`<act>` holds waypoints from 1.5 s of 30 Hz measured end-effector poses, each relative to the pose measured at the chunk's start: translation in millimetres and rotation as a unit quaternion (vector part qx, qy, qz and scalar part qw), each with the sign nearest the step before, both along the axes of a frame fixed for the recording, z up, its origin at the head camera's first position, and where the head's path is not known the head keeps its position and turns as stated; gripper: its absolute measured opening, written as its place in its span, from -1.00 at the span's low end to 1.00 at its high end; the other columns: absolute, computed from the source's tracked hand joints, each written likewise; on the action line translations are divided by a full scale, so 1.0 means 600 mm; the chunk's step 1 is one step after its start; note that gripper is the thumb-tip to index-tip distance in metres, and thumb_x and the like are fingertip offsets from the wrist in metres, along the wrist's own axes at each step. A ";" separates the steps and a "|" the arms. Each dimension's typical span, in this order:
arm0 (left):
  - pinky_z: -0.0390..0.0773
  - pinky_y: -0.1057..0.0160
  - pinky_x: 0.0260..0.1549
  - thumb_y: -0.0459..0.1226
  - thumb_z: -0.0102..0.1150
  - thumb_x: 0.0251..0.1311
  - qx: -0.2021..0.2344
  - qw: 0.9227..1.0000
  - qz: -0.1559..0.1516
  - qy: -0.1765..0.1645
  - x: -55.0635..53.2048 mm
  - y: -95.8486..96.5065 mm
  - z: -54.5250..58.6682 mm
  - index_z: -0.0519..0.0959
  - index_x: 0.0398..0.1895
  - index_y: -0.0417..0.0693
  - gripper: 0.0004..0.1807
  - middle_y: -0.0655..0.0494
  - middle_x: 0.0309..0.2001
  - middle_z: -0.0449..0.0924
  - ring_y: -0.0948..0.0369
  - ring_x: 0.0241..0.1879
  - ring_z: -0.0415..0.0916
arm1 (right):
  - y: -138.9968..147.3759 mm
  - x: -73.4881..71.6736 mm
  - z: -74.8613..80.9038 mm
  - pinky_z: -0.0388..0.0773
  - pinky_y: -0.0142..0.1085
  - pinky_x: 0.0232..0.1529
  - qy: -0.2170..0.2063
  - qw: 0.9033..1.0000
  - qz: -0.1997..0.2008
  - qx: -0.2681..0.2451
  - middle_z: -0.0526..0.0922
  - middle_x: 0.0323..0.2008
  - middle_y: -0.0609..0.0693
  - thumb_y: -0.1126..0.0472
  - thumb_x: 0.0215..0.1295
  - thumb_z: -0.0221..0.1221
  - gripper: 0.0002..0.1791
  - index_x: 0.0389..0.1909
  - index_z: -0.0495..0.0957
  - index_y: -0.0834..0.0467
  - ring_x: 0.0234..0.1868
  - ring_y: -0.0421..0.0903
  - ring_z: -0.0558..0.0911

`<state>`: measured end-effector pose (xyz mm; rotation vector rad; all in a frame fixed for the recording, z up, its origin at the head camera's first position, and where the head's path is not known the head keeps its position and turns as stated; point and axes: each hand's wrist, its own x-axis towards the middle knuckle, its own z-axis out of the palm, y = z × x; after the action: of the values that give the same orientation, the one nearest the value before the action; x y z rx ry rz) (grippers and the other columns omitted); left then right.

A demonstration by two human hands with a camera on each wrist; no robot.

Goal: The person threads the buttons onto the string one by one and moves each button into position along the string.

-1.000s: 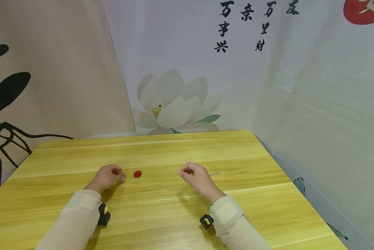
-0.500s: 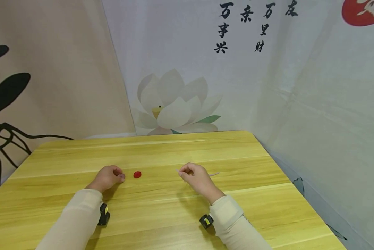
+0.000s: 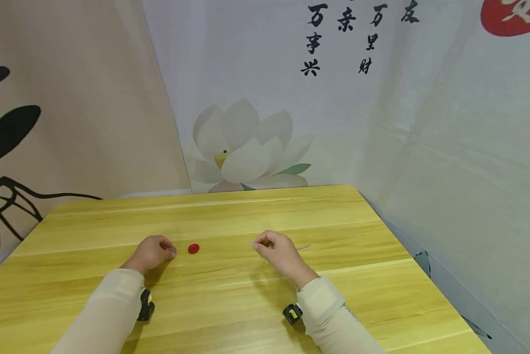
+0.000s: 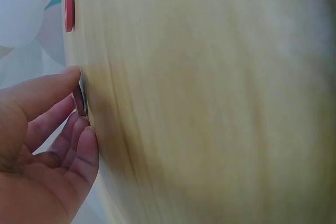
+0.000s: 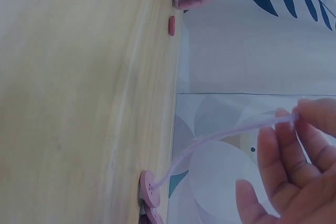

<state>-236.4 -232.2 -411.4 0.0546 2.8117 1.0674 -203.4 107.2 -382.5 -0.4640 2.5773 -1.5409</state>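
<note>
My left hand (image 3: 151, 253) is low over the table's left half. Its thumb and fingertips pinch a dark, thin button-like disc (image 4: 79, 99), partly covered by the fingers in the left wrist view. Just right of this hand, a red button (image 3: 193, 249) lies flat on the wood. On the right, my right hand (image 3: 282, 253) pinches a pale purple cord (image 5: 226, 132) between thumb and fingertips. The cord curves down to a pink button (image 5: 149, 188) at the table, with at least one more button partly visible below it. In the head view the right hand hides these buttons.
The wooden table (image 3: 220, 305) reaches back to a hanging printed cloth (image 3: 265, 73). A dark plant drawing shows on the cloth at the left. A black wrist camera (image 3: 292, 313) sits under the right sleeve, another (image 3: 146, 306) at the left.
The left fingertips have drawn slightly closer together around the disc. The right hand, cord and red button stay in place; the head view shifts very slightly.
</note>
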 end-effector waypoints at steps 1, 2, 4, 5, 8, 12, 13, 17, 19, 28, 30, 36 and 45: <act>0.50 0.05 -0.22 -0.43 0.18 0.23 0.000 1.000 0.000 0.001 0.001 0.000 0.000 0.50 -0.17 -0.46 -0.79 -0.19 -0.23 0.60 -0.02 -0.21 0.51 | 0.000 0.000 0.000 0.49 -0.24 -0.28 0.000 1.000 0.000 0.000 0.62 -0.22 0.15 0.11 0.42 0.10 -0.83 -0.16 0.59 0.10 -0.32 -0.12 0.51; 0.51 0.05 -0.23 -0.42 0.18 0.23 0.001 1.000 0.001 0.002 0.001 0.000 -0.001 0.50 -0.17 -0.46 -0.79 -0.19 -0.23 0.60 -0.02 -0.21 0.51 | 0.000 0.001 0.001 0.49 -0.24 -0.28 0.000 1.000 0.000 0.001 0.62 -0.22 0.15 0.11 0.42 0.10 -0.83 -0.17 0.59 0.10 -0.32 -0.12 0.51; 0.51 0.05 -0.23 -0.41 0.18 0.23 0.002 1.000 0.003 0.004 0.002 -0.001 -0.001 0.50 -0.17 -0.46 -0.78 -0.19 -0.23 0.60 -0.03 -0.21 0.52 | 0.000 0.001 0.001 0.49 -0.25 -0.29 0.002 1.000 0.002 0.001 0.62 -0.23 0.13 0.11 0.42 0.10 -0.81 -0.15 0.59 0.13 -0.32 -0.12 0.51; 0.51 0.04 -0.23 -0.40 0.18 0.23 0.001 1.000 0.004 0.005 0.002 -0.001 -0.001 0.51 -0.17 -0.45 -0.78 -0.20 -0.23 0.60 -0.03 -0.21 0.52 | 0.000 0.001 0.001 0.49 -0.25 -0.29 0.003 1.000 0.002 0.002 0.62 -0.24 0.12 0.11 0.42 0.10 -0.81 -0.15 0.59 0.13 -0.32 -0.12 0.51; 0.51 0.01 -0.22 -0.37 0.19 0.23 0.000 1.000 0.007 0.009 0.002 -0.004 -0.001 0.51 -0.18 -0.44 -0.77 -0.21 -0.22 0.60 -0.05 -0.20 0.52 | 0.000 0.001 0.001 0.49 -0.25 -0.30 0.004 1.000 0.001 0.003 0.61 -0.28 0.08 0.11 0.42 0.10 -0.79 -0.14 0.58 0.15 -0.34 -0.12 0.50; 0.51 0.00 -0.20 -0.34 0.19 0.23 0.006 1.000 0.015 0.017 0.004 -0.008 -0.001 0.53 -0.17 -0.42 -0.75 -0.23 -0.20 0.59 -0.06 -0.18 0.51 | 0.001 0.000 0.001 0.48 -0.25 -0.31 0.004 1.000 -0.001 0.003 0.61 -0.28 0.11 0.11 0.42 0.11 -0.82 -0.15 0.58 0.12 -0.35 -0.12 0.50; 0.52 0.00 -0.19 -0.34 0.19 0.23 0.012 1.000 0.018 0.019 0.004 -0.010 -0.002 0.53 -0.16 -0.42 -0.74 -0.23 -0.19 0.59 -0.06 -0.17 0.51 | 0.001 0.000 0.001 0.48 -0.24 -0.30 0.005 1.000 0.000 0.003 0.61 -0.28 0.13 0.11 0.42 0.11 -0.82 -0.16 0.58 0.12 -0.35 -0.12 0.50; 0.53 0.06 -0.20 -0.34 0.20 0.22 0.046 0.998 0.027 0.019 0.006 -0.013 -0.001 0.49 -0.08 -0.46 -0.68 -0.28 -0.12 0.58 -0.07 -0.13 0.51 | 0.002 0.000 0.002 0.48 -0.24 -0.27 0.010 1.000 -0.001 0.005 0.61 -0.28 0.15 0.11 0.42 0.11 -0.85 -0.18 0.58 0.08 -0.34 -0.12 0.50; 0.53 0.08 -0.21 -0.35 0.18 0.23 0.059 0.998 0.029 0.020 0.007 -0.012 0.002 0.48 -0.05 -0.46 -0.67 -0.29 -0.10 0.56 -0.08 -0.11 0.50 | 0.002 0.000 0.003 0.48 -0.23 -0.25 0.011 1.000 0.000 0.006 0.61 -0.28 0.14 0.11 0.42 0.11 -0.83 -0.17 0.58 0.11 -0.33 -0.12 0.50; 0.53 0.05 -0.16 -0.30 0.14 0.28 0.059 0.997 0.024 0.045 0.014 0.001 0.024 0.47 -0.02 -0.44 -0.65 -0.27 -0.09 0.56 -0.08 -0.10 0.50 | 0.004 -0.003 0.002 0.49 -0.25 -0.25 0.014 1.000 -0.006 0.007 0.61 -0.31 0.04 0.11 0.41 0.12 -0.84 -0.18 0.58 0.10 -0.33 -0.14 0.51; 0.53 0.04 -0.15 -0.29 0.15 0.28 0.056 0.997 0.021 0.054 0.014 0.005 0.029 0.48 -0.02 -0.43 -0.65 -0.26 -0.10 0.56 -0.07 -0.11 0.50 | 0.005 -0.002 0.001 0.48 -0.25 -0.24 0.013 1.000 -0.006 0.006 0.61 -0.29 0.05 0.12 0.41 0.12 -0.82 -0.17 0.58 0.13 -0.32 -0.14 0.51; 0.53 0.03 -0.14 -0.28 0.18 0.27 0.063 0.996 0.019 0.066 0.017 0.022 0.039 0.48 -0.01 -0.41 -0.65 -0.25 -0.09 0.57 -0.07 -0.10 0.49 | 0.007 -0.002 0.000 0.48 -0.25 -0.23 0.012 1.000 -0.005 0.004 0.61 -0.29 0.03 0.12 0.41 0.11 -0.79 -0.14 0.58 0.18 -0.31 -0.14 0.51; 0.53 0.12 -0.17 -0.28 0.21 0.26 0.083 0.993 0.013 0.083 0.021 0.048 0.048 0.50 -0.04 -0.37 -0.67 -0.22 -0.09 0.58 -0.05 -0.11 0.49 | 0.008 0.000 0.002 0.49 -0.22 -0.21 0.014 1.000 -0.005 0.005 0.62 -0.28 0.03 0.13 0.42 0.11 -0.83 -0.17 0.58 0.14 -0.30 -0.13 0.52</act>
<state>-224.1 -203.7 -382.4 0.1297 2.8659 1.3620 -203.5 111.9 -381.4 -0.4761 2.6099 -1.5341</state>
